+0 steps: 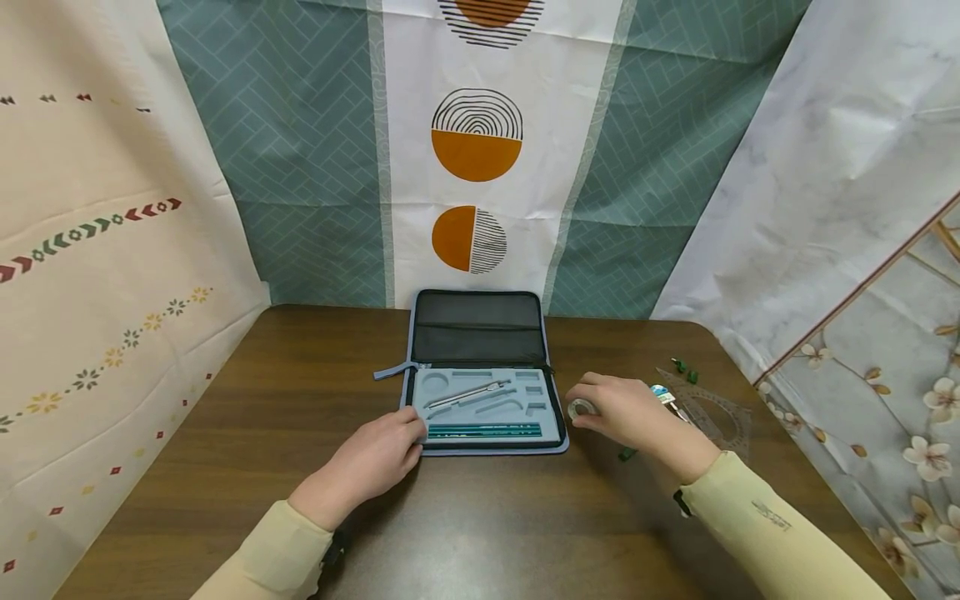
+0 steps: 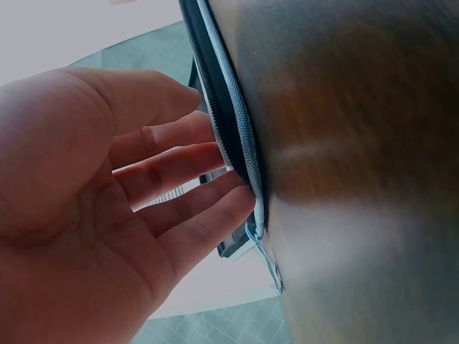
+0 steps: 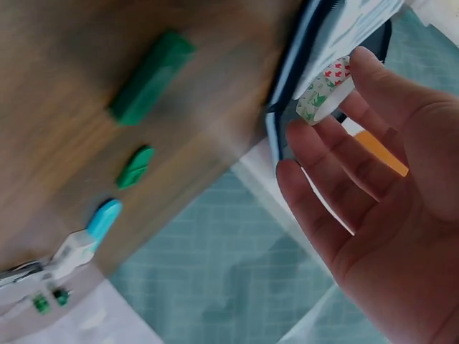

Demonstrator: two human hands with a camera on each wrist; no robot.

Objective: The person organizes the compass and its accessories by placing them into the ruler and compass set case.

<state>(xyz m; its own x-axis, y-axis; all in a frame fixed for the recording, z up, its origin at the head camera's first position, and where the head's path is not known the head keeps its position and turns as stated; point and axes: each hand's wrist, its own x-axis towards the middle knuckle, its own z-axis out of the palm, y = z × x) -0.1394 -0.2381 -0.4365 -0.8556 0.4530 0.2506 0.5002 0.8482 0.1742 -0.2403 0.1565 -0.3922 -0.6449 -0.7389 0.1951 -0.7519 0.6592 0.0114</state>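
Left hand (image 1: 367,462) touched the case (image 1: 495,452), right hand (image 1: 628,417) pinched the roll of tape (image 3: 326,89)

On the left, the left hand poked out of a pale sleeve (image 1: 262,550). Its fingers were nearly straight, with gaps between them, and the tips touched the case's left edge. A blue strap (image 1: 390,372) stuck out on that side, farther back.

The case sat in the middle of the table (image 1: 480,517), its dark lid (image 1: 450,310) folded open at the back. On its pale blue tray (image 1: 457,417), a thin silver compass (image 1: 465,395) lay at a slant, and green pencils (image 1: 480,431) lay along the front.

Next was the right hand. Its thumb and fingers squeezed the tape, which had red and green pictures. The tape was just outside the case, beside its right edge.

Near that hand, a green block (image 3: 152,79) lay on the table. Past it was a blue and white thing (image 3: 104,221); I could not tell what it was. Last came a clear flat ruler (image 1: 738,421), with little green bits (image 1: 692,377) by its back corner.
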